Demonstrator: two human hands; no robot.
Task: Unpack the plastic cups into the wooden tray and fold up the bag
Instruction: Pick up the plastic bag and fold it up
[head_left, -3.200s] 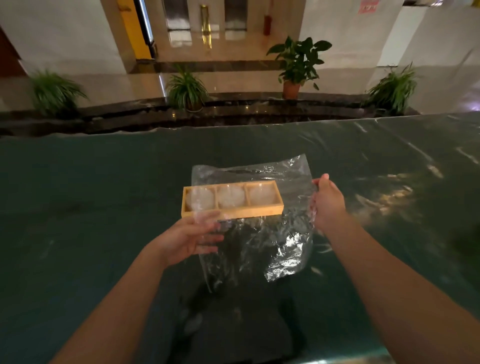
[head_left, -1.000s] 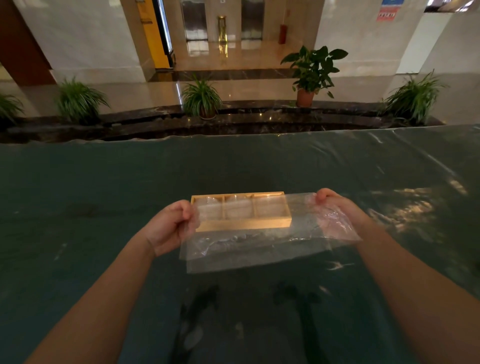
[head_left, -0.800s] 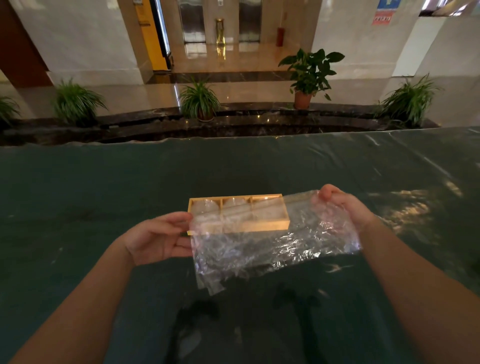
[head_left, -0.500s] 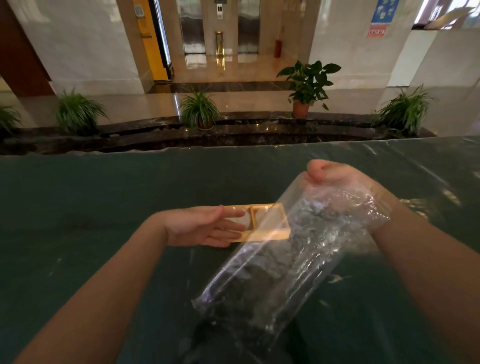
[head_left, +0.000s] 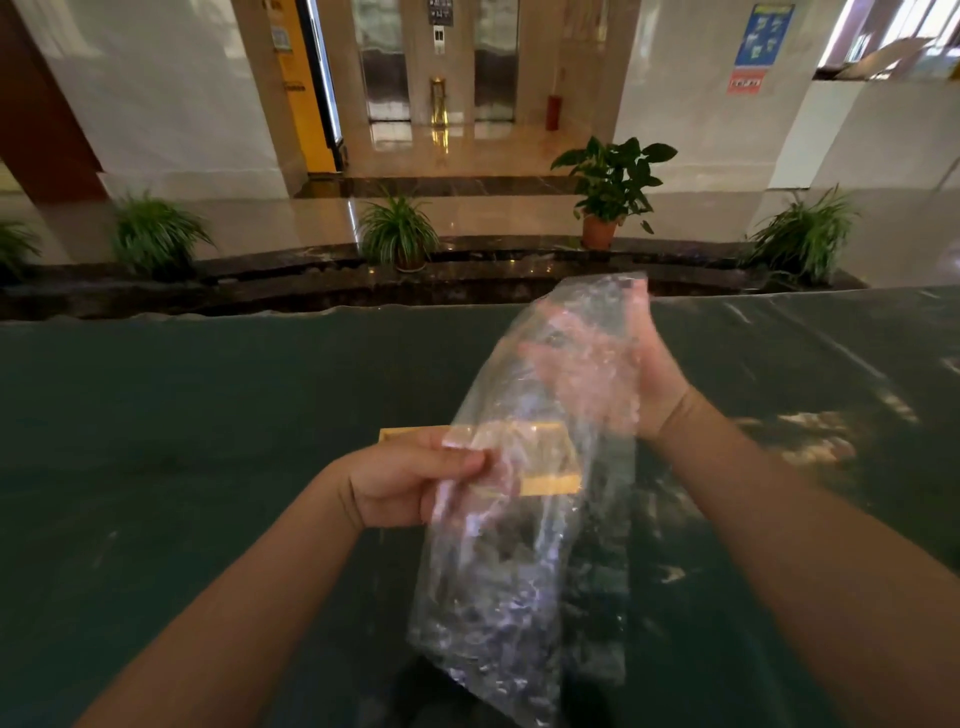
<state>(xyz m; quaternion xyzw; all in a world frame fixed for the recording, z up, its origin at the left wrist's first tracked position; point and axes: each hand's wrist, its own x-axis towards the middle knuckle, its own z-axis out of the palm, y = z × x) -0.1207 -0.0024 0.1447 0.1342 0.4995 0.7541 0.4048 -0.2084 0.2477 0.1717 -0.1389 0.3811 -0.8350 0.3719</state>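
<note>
Here, on the left, the left hand (head_left: 410, 480) is closed in a pinch on the near-left edge of the clear plastic bag (head_left: 514, 561), thumb on top, with the wooden tray (head_left: 550, 480) lying on the dark green counter (head_left: 156, 441) just behind it and largely hidden; whether the cups sit in the tray cannot be told through the hand and the film. The bag hangs in the air between the two hands, slanting from high right down to the near middle, its lower end hanging just above the counter. It looks feather-light, limp, crinkly and slick, so it will likely sag and slide unless taken by its edges or corners and kept taut. To the right, the right hand (head_left: 618, 374) is raised, fingers spread fairly wide behind or inside the bag's upper end, seen through the film.
</note>
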